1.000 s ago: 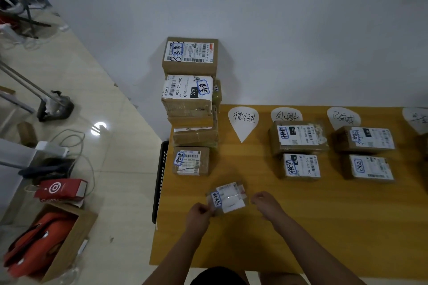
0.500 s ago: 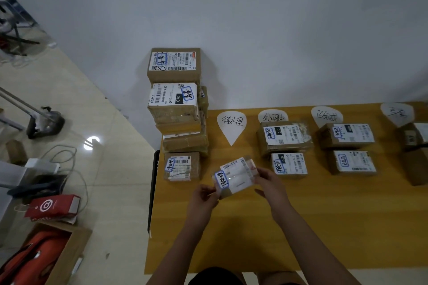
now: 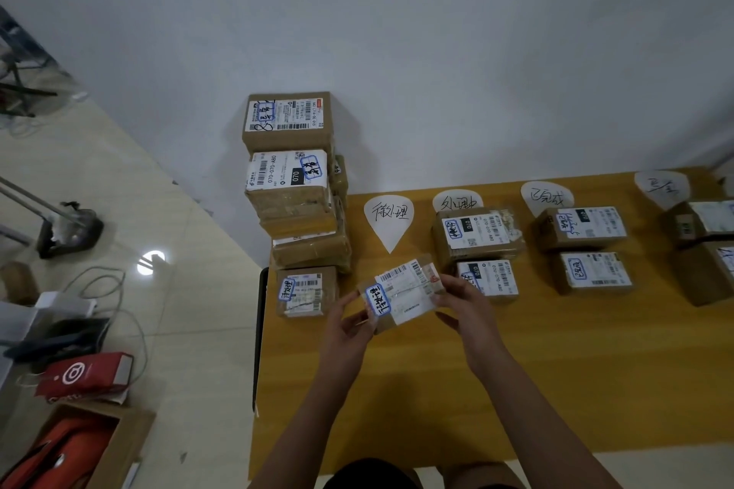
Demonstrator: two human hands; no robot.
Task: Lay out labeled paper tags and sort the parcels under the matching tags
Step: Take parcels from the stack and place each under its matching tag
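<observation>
a small brown parcel (image 3: 401, 298) is held up over the yellow table (image 3: 556, 369) by both hands. its left end is pinched by the thumb and fingers of the left hand (image 3: 349, 324). its right end is gripped by the curled fingers of the right hand (image 3: 466, 310). the parcel is tilted, with its white label turned up. a word ringed in blue can be seen at the label's left end. the parcel is held just in front of the pointed tip of the first paper tag (image 3: 389, 220), which is laid flat near the back edge of the table.

three more tags are laid in a row to the right: the second tag (image 3: 456, 202), the third tag (image 3: 547, 196) and the fourth tag (image 3: 661, 187). two boxes (image 3: 476, 234) are set under the second tag, and the front one is partly hidden by the right hand. another pair of boxes (image 3: 580, 228) is set under the third tag. more brown boxes (image 3: 699, 220) are seen under the fourth tag, cut off by the picture's edge.

at the left end of the table a tall stack of parcels (image 3: 294, 187) is piled by the white wall. one low parcel (image 3: 306, 290) is placed just in front of it. on the floor to the left, a red bag (image 3: 85, 373) and an open cardboard box (image 3: 131, 437) can be seen.
</observation>
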